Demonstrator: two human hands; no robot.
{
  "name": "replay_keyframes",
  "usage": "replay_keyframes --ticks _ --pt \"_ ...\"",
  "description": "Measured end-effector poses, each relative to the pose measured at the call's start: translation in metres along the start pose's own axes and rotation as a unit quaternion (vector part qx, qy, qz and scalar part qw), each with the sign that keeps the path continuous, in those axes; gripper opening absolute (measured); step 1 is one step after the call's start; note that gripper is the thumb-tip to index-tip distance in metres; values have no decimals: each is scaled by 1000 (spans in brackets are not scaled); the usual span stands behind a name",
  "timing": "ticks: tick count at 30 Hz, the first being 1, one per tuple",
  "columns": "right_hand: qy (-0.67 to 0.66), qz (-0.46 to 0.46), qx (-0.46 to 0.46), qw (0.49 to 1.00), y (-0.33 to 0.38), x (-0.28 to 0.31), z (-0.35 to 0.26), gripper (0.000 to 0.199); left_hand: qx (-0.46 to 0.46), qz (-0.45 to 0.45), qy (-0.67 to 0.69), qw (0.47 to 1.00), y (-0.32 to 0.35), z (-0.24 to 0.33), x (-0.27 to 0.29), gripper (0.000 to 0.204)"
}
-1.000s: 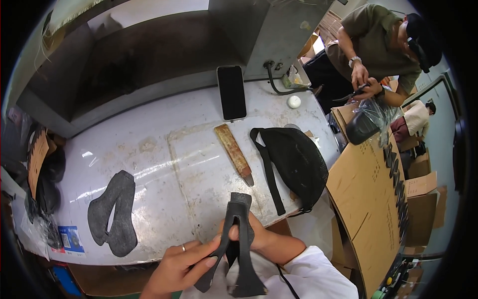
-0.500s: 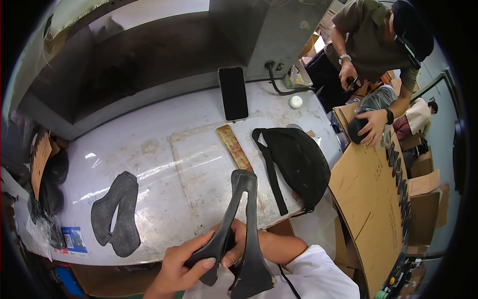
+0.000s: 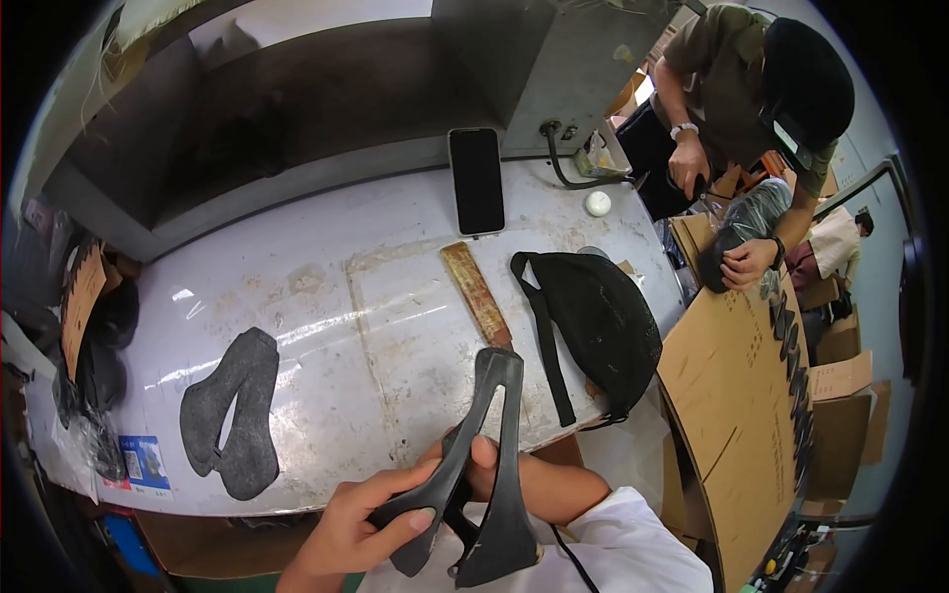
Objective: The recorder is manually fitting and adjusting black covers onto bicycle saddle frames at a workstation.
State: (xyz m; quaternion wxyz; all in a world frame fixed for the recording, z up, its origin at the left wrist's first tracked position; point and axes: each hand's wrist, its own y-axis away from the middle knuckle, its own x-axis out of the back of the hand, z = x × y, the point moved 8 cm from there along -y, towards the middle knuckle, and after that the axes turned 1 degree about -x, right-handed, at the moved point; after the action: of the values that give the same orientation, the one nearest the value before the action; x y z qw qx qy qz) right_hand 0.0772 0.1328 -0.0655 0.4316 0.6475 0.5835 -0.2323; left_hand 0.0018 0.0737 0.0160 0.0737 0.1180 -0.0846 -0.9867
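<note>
A black bicycle saddle shell point(image 3: 502, 494) with a long central slot is held upright over the table's near edge, its narrow nose pointing away from me. My left hand point(image 3: 361, 516) is closed on the shell's left wing, thumb on top and fingers alongside. From behind the shell, my right hand point(image 3: 483, 455) grips near the slot; its thumb shows at the slot and its other fingers are mostly hidden. A grey saddle pad point(image 3: 259, 395) with a similar slot lies flat at the left of the white table point(image 3: 316, 366). Beyond the nose lies a rusty-brown, flat-handled tool point(image 3: 474, 295).
A black mesh bag point(image 3: 598, 331) with a strap lies right of the shell. Farther back are a phone point(image 3: 476, 183) and a white round object point(image 3: 597, 204). Cardboard point(image 3: 727, 395) borders the table's right side, where a co-worker point(image 3: 732, 128) handles a dark rounded object.
The shell has shifted slightly right and down in view. My right thumb has moved up to the slot. The co-worker's hands have moved closer around the dark object.
</note>
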Motion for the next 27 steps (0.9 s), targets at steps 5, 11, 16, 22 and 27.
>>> replay_keyframes --ticks 5,11,16,22,27 --pt "-25 -54 73 996 4 -7 -15 49 -18 16 -29 999 -1 6 0 44" --pt "173 -67 -39 982 3 -6 -7 42 -20 -30 -79 996 -3 -10 0 51" --pt "97 38 111 988 9 -10 -25 81 -63 110 101 987 3 -12 9 68" --pt "117 56 50 990 8 -8 -11 78 -59 187 134 971 -2 -18 14 62" --pt "124 69 60 988 5 -8 -17 81 -56 180 150 971 -3 -19 11 57"
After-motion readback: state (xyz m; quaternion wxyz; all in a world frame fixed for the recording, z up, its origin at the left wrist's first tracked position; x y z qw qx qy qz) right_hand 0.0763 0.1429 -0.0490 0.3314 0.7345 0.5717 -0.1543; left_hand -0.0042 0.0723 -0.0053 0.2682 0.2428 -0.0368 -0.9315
